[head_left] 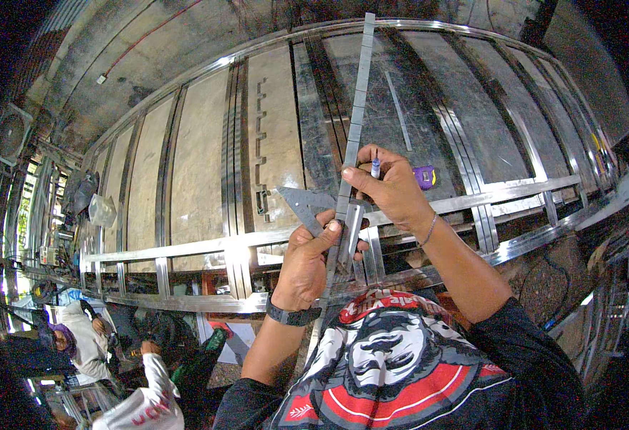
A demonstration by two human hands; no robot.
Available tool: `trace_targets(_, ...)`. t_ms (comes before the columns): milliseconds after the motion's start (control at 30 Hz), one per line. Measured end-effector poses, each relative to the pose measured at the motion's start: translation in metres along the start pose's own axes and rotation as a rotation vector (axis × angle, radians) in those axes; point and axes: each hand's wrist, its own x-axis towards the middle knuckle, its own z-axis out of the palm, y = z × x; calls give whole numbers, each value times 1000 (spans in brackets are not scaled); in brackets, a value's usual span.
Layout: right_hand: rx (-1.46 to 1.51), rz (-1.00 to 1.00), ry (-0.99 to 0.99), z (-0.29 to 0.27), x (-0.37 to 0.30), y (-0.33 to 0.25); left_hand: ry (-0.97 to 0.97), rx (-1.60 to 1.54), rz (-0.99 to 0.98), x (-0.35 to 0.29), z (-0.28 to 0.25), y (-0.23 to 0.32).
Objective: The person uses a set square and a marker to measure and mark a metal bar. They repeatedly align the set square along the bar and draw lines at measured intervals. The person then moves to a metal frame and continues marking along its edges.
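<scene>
A long, narrow metal strip (361, 86) with dark cross marks at intervals stands up in front of me, running from my chest towards the far side of the frame. My left hand (304, 266), with a dark band on the wrist, is closed around its lower part together with a grey triangular square (304, 206). The square's thick metal edge (355, 228) lies on the strip's right side. Higher up, my right hand (393, 188) pinches the strip's edge between thumb and fingers. A blue-and-white pen (376, 169) sticks up from between those fingers.
A large framework of shiny metal bars (237, 165) over flat panels fills the space ahead. A purple-and-yellow tape measure (423, 178) and a thin loose strip (398, 107) lie on it. At lower left are two people in pale tops (84, 335). A fan (12, 133) stands far left.
</scene>
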Motion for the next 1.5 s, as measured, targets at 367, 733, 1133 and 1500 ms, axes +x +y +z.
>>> trace_targets(367,-72,-18,3,-1,-2,0,-4,14,6,-2,0,-1)
trace_targets(733,-16,14,-17,-1,-4,-2,-6,20,26,-5,2,-2)
trace_targets(1133,216,85,-5,-35,2,-11,4,28,97,-9,-9,11)
trace_targets(1500,-179,57,-165,-39,-7,1,-19,51,116,-9,-6,16)
